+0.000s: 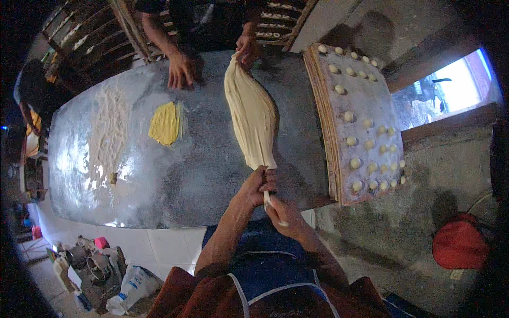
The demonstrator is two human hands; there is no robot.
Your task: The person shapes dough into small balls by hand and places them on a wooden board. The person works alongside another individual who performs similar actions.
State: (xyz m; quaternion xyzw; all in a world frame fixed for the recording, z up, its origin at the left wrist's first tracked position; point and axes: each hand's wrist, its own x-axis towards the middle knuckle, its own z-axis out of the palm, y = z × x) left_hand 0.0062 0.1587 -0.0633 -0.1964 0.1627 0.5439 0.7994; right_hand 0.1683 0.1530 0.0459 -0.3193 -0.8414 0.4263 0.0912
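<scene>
A long pale strip of stretched dough [249, 116] hangs or lies across the metal-grey table [196, 138]. My left hand [259, 183] is closed around its narrowed near end, with my right hand [278, 214] just below, closed on the thin tail. A co-worker's hand [245, 46] grips the far end; that person's other hand [180, 71] rests with fingers spread on the table's far edge. A yellow smear of soft fat or batter [164, 123] sits left of the dough, and a whitish streaky patch [106, 132] lies farther left.
Stacked boards [323, 106] at the right carry several small dough balls [349, 115]. Slatted racks [273, 21] stand behind. Another person [29, 95] is at the far left. Containers and a white sack [132, 286] are on the lower-left floor; a red object [460, 241] is lower right.
</scene>
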